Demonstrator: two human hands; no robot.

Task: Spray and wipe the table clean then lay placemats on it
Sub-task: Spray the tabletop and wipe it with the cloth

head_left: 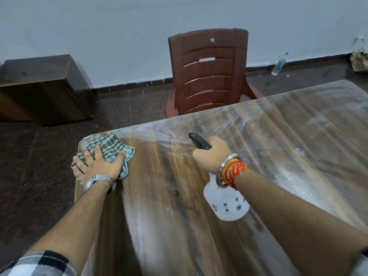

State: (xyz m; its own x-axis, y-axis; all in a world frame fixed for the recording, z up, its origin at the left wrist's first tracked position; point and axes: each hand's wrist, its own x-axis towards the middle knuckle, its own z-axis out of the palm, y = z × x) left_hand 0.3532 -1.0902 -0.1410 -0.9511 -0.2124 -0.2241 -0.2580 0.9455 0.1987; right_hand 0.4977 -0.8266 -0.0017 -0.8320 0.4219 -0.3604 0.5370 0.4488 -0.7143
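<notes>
A wood-grain table (199,196) with a glossy, streaked top fills the lower right. My left hand (99,166) presses flat on a green checked cloth (113,148) at the table's far left corner, fingers spread over it. My right hand (213,154) grips the neck of a white spray bottle (227,206) with a black nozzle pointing away over the table's middle. The bottle hangs tilted above the surface. Wet droplets and smears show on the right part of the top. No placemats are in view.
A brown plastic chair (211,72) stands against the table's far edge. A dark wooden cabinet (41,86) sits at the left by the wall. A plastic water bottle (279,64) leans near the wall on the dark floor.
</notes>
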